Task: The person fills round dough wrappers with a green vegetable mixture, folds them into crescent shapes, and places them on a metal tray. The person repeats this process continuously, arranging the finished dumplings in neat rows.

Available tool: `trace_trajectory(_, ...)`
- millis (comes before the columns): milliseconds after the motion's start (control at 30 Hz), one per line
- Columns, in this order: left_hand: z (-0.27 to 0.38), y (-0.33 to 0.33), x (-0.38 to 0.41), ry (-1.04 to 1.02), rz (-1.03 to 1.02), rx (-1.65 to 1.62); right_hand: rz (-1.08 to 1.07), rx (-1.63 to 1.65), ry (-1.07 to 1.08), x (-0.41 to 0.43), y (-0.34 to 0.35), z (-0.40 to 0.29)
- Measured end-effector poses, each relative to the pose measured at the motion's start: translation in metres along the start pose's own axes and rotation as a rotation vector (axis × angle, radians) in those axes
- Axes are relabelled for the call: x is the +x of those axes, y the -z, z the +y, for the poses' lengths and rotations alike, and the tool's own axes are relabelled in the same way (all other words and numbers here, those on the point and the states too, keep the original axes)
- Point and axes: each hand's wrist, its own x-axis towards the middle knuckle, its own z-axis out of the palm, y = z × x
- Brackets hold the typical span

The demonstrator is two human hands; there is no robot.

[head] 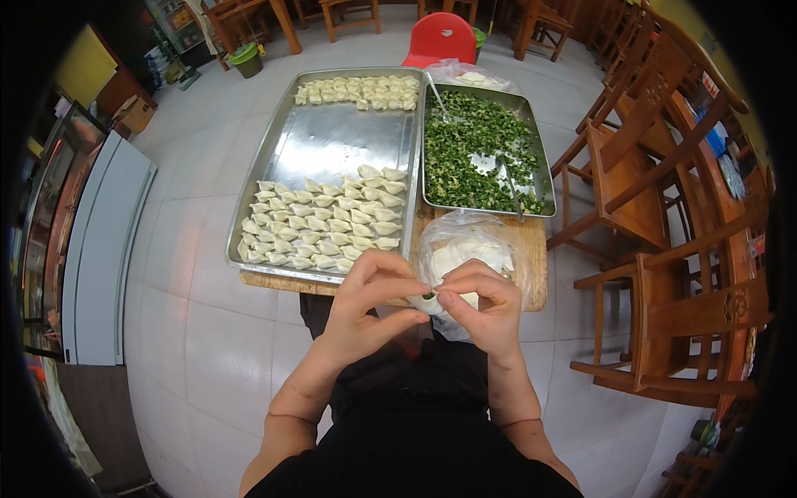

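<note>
Between my two hands is a partly folded dumpling [427,301], its white wrapper showing some green filling at the top. My left hand [377,299] pinches it from the left, and my right hand [482,305] grips its right edge with thumb and fingertips. Beneath and behind the right hand, a stack of dough wrappers [467,250] lies in a clear plastic bag [429,235]. A large metal tray [348,137] at the left bears rows of finished dumplings [324,218] near me and another group [358,91] at its far end.
A metal pan [552,193] of chopped green filling [479,137] stands beyond the bag, with two metal spoons in it. Everything rests on a wooden table [535,261]. Behind is a red chair [441,38]; wooden chairs [635,174] line the right. A white cabinet [103,249] stands left.
</note>
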Motion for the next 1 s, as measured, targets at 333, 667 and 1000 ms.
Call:
trace_trajectory(333, 0.005, 0.000, 0.007, 0.074, -0.018, 0.070, 0.003, -0.028, 0.012, 0.000, 0.001, 0.000)
trace_trajectory(667, -0.006, 0.000, 0.005, -0.072, 0.012, 0.293, -0.045, -0.048, -0.054, 0.001, 0.000, 0.001)
trace_trajectory(1000, -0.030, -0.010, -0.007, 0.159, 0.191, -0.218, 0.054, 0.610, -0.511, -0.012, -0.024, 0.014)
